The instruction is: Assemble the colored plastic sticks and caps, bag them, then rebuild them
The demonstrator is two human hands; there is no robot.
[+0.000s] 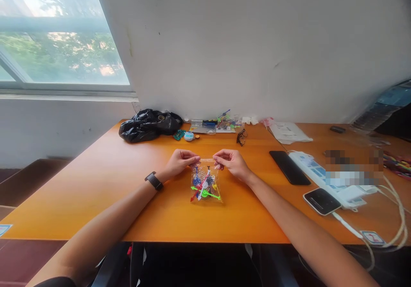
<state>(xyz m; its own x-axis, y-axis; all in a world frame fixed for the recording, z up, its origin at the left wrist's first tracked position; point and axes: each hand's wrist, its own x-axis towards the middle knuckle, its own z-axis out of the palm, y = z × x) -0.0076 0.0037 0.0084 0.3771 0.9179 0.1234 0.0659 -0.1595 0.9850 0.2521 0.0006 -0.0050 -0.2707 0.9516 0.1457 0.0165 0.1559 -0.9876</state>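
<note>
Hanging from two bare hands, a clear bag is held upright over the near middle of a wooden counter. Its top left corner is pinched by the left hand, on whose wrist a black band is worn; its top right corner is pinched by the right hand. Each grip is closed on the plastic between thumb and fingers. Inside the bag, small parts in green, white, red, blue and yellow are gathered, mostly toward the bottom. Whether the bag's lower edge is touching the counter cannot be told.

Along the back, a black sack is set at the left, with more colorful parts near the middle and a white packet farther right. Beyond the right hand, a phone is laid just beside a white power strip. At upper left, greenery is seen through a window.
</note>
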